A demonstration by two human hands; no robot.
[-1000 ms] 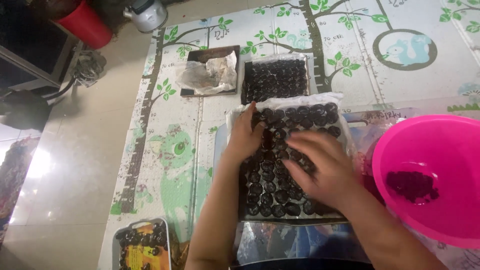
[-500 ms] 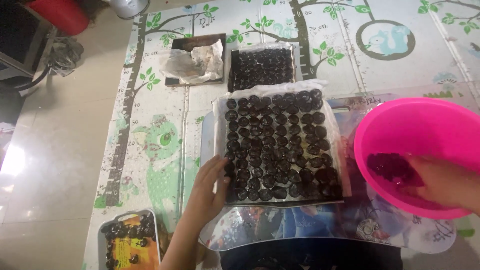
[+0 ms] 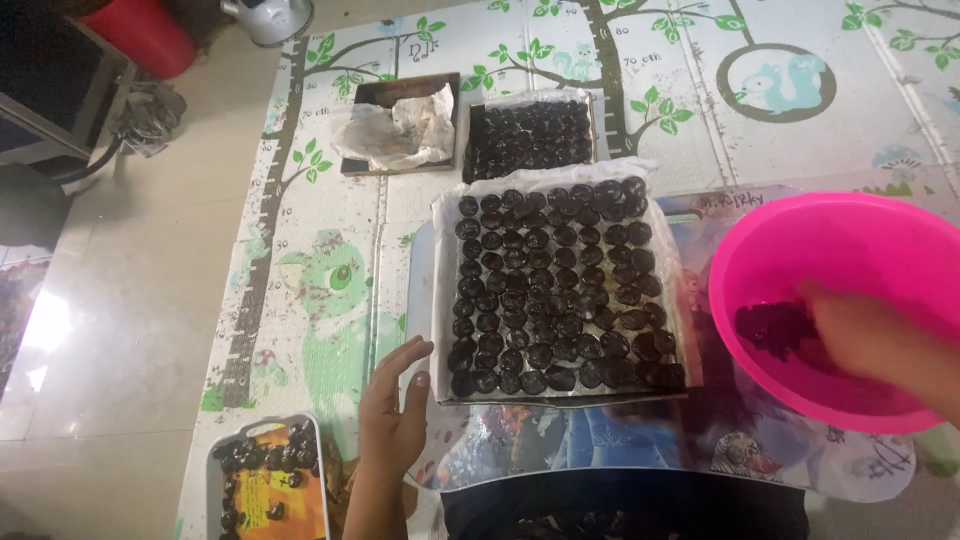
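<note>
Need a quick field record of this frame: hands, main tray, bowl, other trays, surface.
left hand: open, fingertips at near-left corner of the big tray
right hand: inside the pink bowl, blurred, on the dark pieces
big tray: paper-lined, packed with rows of dark round pieces
pink bowl: right of the big tray, small pile of dark pieces
far trays: one filled, one with crumpled paper
small tray: near left, few pieces
surface: patterned play mat

a printed play mat [image 3: 330, 300] spread over the pale tiled floor [image 3: 120, 330]

on the mat: a big lined tray [image 3: 445, 300] packed with dark round pieces, a smaller full tray [image 3: 527, 135] behind it, a tray with crumpled paper [image 3: 395, 125] to its left, a pink bowl [image 3: 830, 240] at right, a small tray [image 3: 262, 490] near the front edge
</note>
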